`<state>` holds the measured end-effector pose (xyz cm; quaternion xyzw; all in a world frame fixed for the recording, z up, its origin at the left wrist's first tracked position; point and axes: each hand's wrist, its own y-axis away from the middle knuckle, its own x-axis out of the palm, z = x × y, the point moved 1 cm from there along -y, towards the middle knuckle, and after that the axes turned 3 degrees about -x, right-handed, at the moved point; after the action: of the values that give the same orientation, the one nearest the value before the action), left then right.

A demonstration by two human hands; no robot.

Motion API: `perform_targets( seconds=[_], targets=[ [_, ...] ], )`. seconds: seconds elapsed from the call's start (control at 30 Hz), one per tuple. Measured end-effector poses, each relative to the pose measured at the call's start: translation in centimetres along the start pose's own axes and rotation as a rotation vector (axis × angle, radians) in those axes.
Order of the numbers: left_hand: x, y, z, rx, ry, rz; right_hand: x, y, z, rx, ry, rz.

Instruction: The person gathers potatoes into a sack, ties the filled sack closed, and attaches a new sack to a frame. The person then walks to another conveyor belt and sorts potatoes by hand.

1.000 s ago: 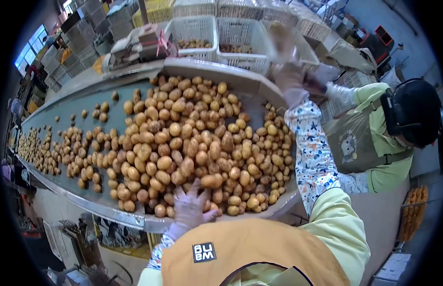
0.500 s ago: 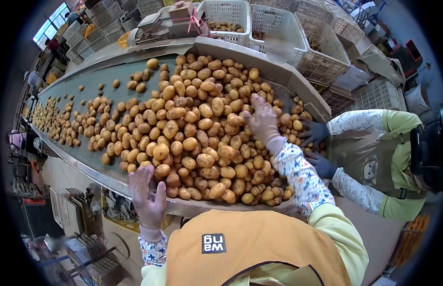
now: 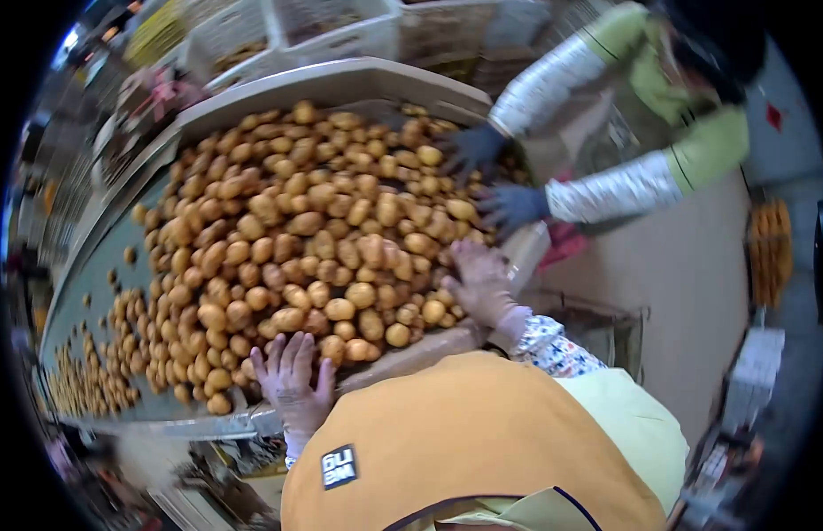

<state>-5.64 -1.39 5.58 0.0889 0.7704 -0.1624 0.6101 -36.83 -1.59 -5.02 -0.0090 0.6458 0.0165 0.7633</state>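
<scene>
Most of the potatoes [image 3: 323, 221] before you lie in one broad heap at the wide end of the sorting trough, packed up to its brown rim [image 3: 411, 356], large and small mixed together; by the look of it, much of the handling is left to do. Toward your left they thin out along the green belt [image 3: 119, 241], where a few lie singly and smaller ones cluster at the narrow far end. Your left hand [image 3: 296, 388] rests at the near edge of the heap, fingers spread, touching potatoes with none gripped. Your right hand [image 3: 484, 283] is at the near right corner, also open, fingers fanned against the potatoes there and nothing clenched in it. Across that corner a co-worker [image 3: 695, 97] reaches in with two dark-gloved hands [image 3: 510, 209], both on the right end of the heap. Beyond the trough's far wall, one white crate [image 3: 247, 73] has potatoes lying low inside, and the white crate beside it [image 3: 349, 42] shows some at the bottom too, so part of the potatoes seems already set apart; neither looks full. The yellow crate [image 3: 154, 35] farther left is too blurred for you to tell what it holds.
</scene>
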Motion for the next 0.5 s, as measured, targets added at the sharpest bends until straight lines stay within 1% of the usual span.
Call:
perform_targets(
  seconds=[0.07, 0.13, 0.17, 0.2, 0.27, 0.3, 0.33, 0.37, 0.4, 0.43, 0.47, 0.5],
  targets=[
    [0.1, -0.5, -0.5, 0.026, 0.151, -0.044, -2.2, 0.5, 2.1, 0.130, -0.314, 0.438],
    [-0.4, -1.4, -2.3, 0.041, 0.177, -0.082, -2.9, 0.4, 3.6, -0.010, -0.257, 0.393],
    [-0.6, -1.9, -3.5, 0.072, 0.188, -0.121, -1.8, 1.1, 3.2, -0.075, -0.191, 0.161],
    [-0.7, -2.1, -4.7, 0.099, 0.190, -0.158, -2.0, 1.5, 1.9, -0.062, -0.197, 0.167],
    [0.4, -1.4, -6.8, 0.061, 0.568, -0.046, -3.4, 2.5, -2.1, -0.186, -0.636, -0.402],
    [1.9, -0.6, -8.4, 0.036, 0.774, 0.031, -4.4, 3.8, -5.1, -0.054, -0.547, -0.564],
    [2.8, -0.3, -9.9, 0.107, 0.925, 0.175, -5.1, 5.2, -7.9, 0.083, -0.473, -0.717],
    [4.8, 0.7, -11.5, 0.116, 1.129, 0.283, -3.8, 6.7, -11.4, 0.296, -0.423, -0.601],
    [5.6, 0.8, -13.3, 0.091, 1.197, 0.502, -1.0, 7.7, -14.8, 0.499, -0.368, -0.482],
    [6.5, 1.0, -15.2, 0.063, 1.252, 0.724, 2.0, 7.8, -17.2, 0.494, -0.377, -0.481],
    [7.9, 1.4, -17.0, 0.053, 1.245, 0.717, 5.1, 7.5, -19.6, 0.405, -0.164, -0.342],
    [10.4, 2.0, -18.9, -0.160, 1.378, 0.984, 6.8, 6.5, -21.9, 0.304, 0.047, -0.209]
  ],
)
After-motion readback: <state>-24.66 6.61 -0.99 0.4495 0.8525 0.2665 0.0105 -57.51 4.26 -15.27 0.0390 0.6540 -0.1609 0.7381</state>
